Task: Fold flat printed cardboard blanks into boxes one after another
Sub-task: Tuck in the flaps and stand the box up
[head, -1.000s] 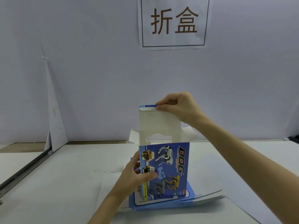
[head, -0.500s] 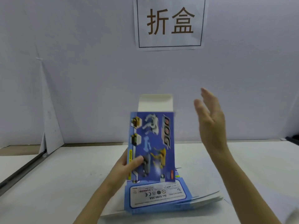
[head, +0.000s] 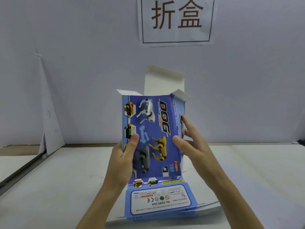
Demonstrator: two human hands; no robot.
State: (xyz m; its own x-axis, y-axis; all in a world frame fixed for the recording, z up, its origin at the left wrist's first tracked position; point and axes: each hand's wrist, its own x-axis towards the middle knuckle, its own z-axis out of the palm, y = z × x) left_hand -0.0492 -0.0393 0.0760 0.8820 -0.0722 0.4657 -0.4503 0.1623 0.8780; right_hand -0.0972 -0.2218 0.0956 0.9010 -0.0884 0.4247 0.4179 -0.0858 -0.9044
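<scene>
Held the DOG toy box (head: 153, 129) upright above the stack of flat blanks (head: 161, 202) on the table (head: 49, 187), left hand (head: 125, 156) pinching its left edge, right hand (head: 189, 146) clamped on the right. Looked about halfway: squared up, top flaps (head: 163, 81) open, bottom hidden, more blanks waiting.

We count one part-folded box (head: 153, 129), held by two hands, the left hand (head: 125, 156) and the right hand (head: 191, 144). Below the box lies one stack of flat blanks (head: 161, 204), their number unclear. Above the box hangs one sign (head: 176, 20) with two characters; far left of the box leans one white sheet (head: 49, 126).
</scene>
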